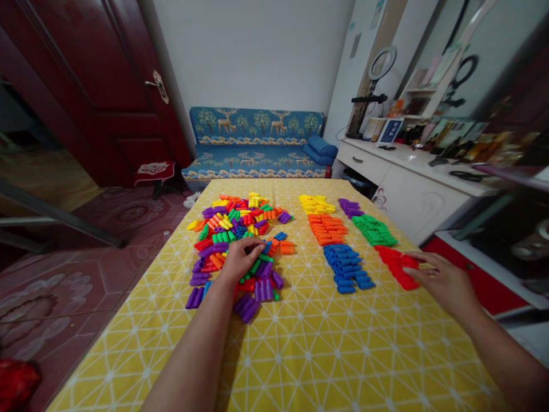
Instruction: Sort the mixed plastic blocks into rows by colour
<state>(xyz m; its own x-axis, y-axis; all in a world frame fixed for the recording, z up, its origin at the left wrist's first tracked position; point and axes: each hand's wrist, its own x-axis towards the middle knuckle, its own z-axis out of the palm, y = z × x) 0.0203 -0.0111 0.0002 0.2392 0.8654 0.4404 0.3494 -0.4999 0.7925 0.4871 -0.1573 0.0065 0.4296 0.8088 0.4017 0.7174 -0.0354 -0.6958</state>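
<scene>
A mixed heap of short plastic tubes (223,236) in several colours lies on the left half of the table. At the heap's right side, my left hand (241,260) pinches a blue plastic tube (267,247), its fingertips partly hiding it. My right hand (444,283) is at the right edge, with thumb and fingers closed on a red plastic tube (410,262) at the red group (392,263). Sorted groups lie nearby: blue tubes (345,266), green tubes (375,230), orange tubes (327,230), yellow tubes (316,204) and purple tubes (350,208).
A yellow cloth with white lines (309,355) covers the table. Beyond its far edge stands a blue patterned sofa (257,154). A white dresser (398,189) with a ring light (381,63) is on the right. A small stool (155,171) stands by the dark red door (98,86).
</scene>
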